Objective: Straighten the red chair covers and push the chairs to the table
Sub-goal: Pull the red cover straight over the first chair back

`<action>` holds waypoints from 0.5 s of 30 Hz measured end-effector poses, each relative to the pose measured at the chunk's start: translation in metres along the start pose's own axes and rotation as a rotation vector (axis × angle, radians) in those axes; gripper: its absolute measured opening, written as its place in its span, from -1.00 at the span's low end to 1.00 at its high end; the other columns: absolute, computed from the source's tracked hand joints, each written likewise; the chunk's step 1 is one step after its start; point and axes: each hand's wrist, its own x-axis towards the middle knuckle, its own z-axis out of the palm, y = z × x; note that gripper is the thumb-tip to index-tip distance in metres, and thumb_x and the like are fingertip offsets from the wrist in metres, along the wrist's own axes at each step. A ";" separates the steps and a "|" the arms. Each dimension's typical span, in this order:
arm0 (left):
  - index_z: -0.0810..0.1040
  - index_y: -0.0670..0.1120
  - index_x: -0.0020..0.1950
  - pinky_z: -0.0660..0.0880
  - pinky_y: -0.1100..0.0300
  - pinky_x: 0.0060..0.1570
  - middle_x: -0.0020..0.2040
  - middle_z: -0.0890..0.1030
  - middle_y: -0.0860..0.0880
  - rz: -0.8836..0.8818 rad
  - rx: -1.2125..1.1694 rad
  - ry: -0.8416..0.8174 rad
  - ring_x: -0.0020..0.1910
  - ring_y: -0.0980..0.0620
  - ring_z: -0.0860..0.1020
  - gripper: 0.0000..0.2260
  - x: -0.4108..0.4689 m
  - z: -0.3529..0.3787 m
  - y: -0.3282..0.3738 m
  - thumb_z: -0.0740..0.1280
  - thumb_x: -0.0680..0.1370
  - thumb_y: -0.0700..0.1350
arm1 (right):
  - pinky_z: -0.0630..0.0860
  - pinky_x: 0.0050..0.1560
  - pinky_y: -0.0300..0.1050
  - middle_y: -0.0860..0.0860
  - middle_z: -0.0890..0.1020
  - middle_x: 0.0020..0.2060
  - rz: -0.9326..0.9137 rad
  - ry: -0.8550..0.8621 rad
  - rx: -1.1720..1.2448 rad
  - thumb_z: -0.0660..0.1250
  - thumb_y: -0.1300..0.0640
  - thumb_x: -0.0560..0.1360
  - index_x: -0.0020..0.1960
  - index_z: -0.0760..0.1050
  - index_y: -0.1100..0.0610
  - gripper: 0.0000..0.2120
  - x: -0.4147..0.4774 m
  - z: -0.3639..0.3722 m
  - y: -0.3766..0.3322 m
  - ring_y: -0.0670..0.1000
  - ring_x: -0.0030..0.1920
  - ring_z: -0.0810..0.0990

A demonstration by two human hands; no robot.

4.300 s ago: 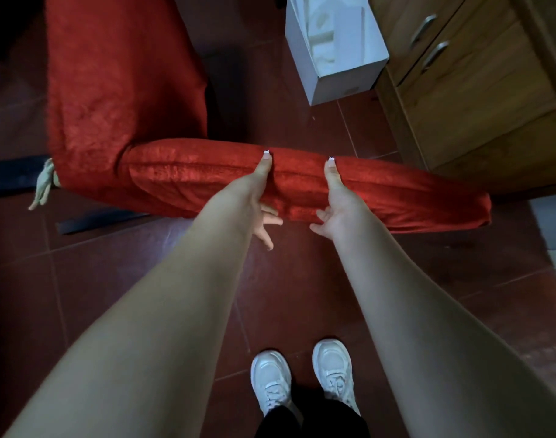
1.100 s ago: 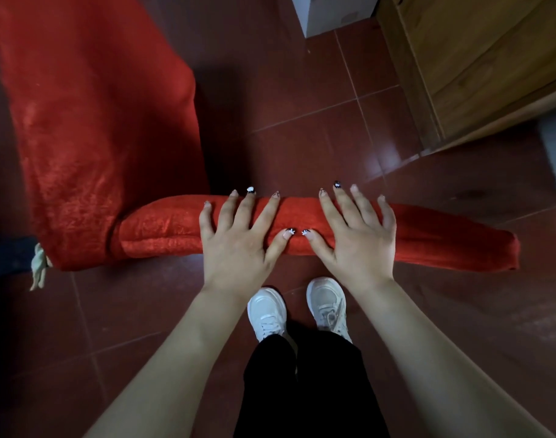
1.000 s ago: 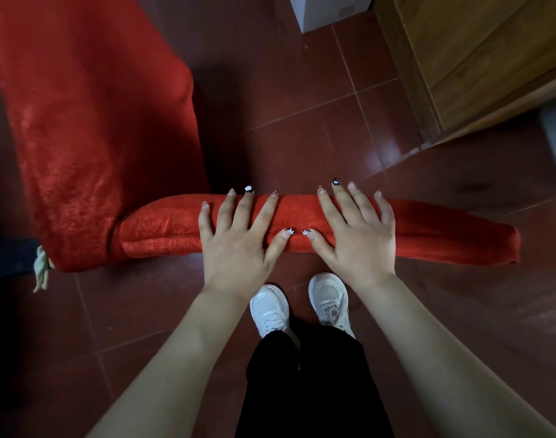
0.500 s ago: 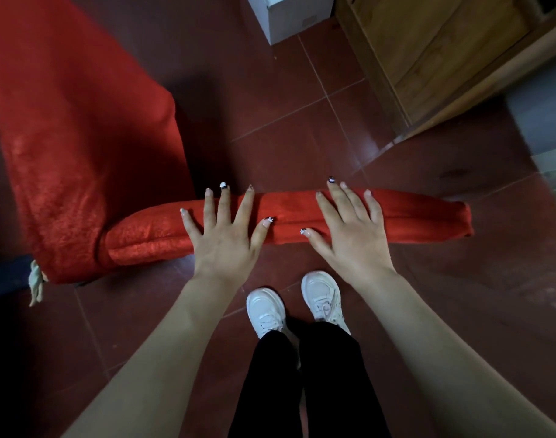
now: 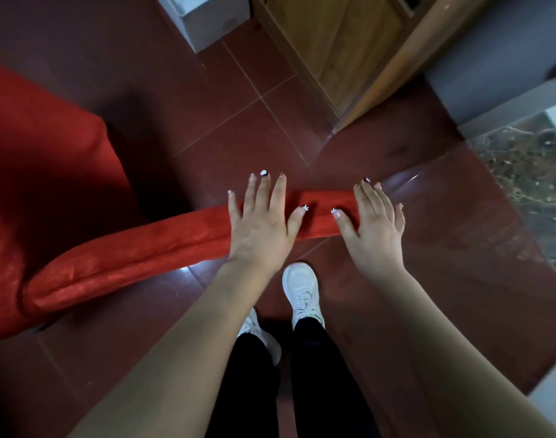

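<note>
A chair in a red fabric cover stands in front of me. The top of its backrest [image 5: 150, 248] runs as a red band from lower left to the centre, and its covered seat [image 5: 43, 172] lies at the left. My left hand [image 5: 264, 222] lies flat on the backrest top with straight, spread fingers. My right hand [image 5: 373, 222] rests flat on the right end of the backrest, fingers straight, hiding that corner. Neither hand grips the fabric. No table is in view.
A wooden cabinet [image 5: 327, 49] stands at the upper right, with a white box [image 5: 213, 20] on the floor beside it. A grey surface [image 5: 504, 64] and a speckled floor patch [image 5: 529, 172] lie at the far right. Dark red floor tiles [image 5: 238, 128] surround the chair; my white shoes [image 5: 302, 292] stand behind it.
The view has swung right and the chair has shifted left in the frame. Both hands stay flat on the backrest top, now nearer its right end and further apart.
</note>
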 end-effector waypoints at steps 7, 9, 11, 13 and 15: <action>0.32 -0.16 0.41 0.08 0.05 0.41 0.41 0.36 -0.17 0.085 0.034 -0.016 0.40 -0.13 0.29 -0.56 0.032 0.024 0.052 -0.02 0.65 0.06 | 0.02 0.30 -0.53 0.08 0.33 0.43 0.123 -0.015 0.529 0.29 0.14 0.55 0.41 0.33 0.22 -0.55 0.021 0.006 0.028 -0.08 0.44 0.22; 0.41 -0.14 0.33 0.13 0.08 0.37 0.32 0.47 -0.14 0.078 0.073 0.017 0.30 -0.13 0.40 -0.59 0.035 0.029 0.058 -0.04 0.66 0.03 | 0.13 0.21 -0.60 0.03 0.45 0.33 0.181 -0.007 0.704 0.34 0.17 0.52 0.35 0.43 0.16 -0.60 0.022 0.009 0.030 -0.20 0.32 0.33; 0.44 -0.13 0.28 0.14 0.10 0.35 0.26 0.52 -0.12 0.072 0.083 0.040 0.25 -0.12 0.44 -0.60 0.040 0.035 0.066 -0.06 0.66 0.02 | 0.24 0.18 -0.55 -0.02 0.51 0.25 0.224 -0.015 0.848 0.34 0.16 0.52 0.30 0.47 0.11 -0.65 0.022 0.009 0.035 -0.30 0.20 0.42; 0.47 -0.10 0.26 0.15 0.11 0.34 0.23 0.55 -0.10 0.080 0.111 0.060 0.23 -0.10 0.46 -0.55 0.043 0.041 0.074 -0.12 0.65 0.04 | 0.32 0.19 -0.44 -0.05 0.55 0.20 0.278 -0.022 0.981 0.31 0.13 0.54 0.28 0.48 0.10 -0.69 0.022 0.012 0.042 -0.32 0.15 0.48; 0.52 -0.09 0.21 0.21 0.10 0.28 0.17 0.59 -0.09 0.087 0.155 0.093 0.16 -0.10 0.50 -0.44 0.044 0.045 0.080 -0.21 0.61 0.08 | 0.38 0.26 -0.28 -0.03 0.57 0.20 0.315 -0.038 1.082 0.28 0.11 0.56 0.29 0.48 0.13 -0.69 0.021 0.018 0.045 -0.21 0.20 0.50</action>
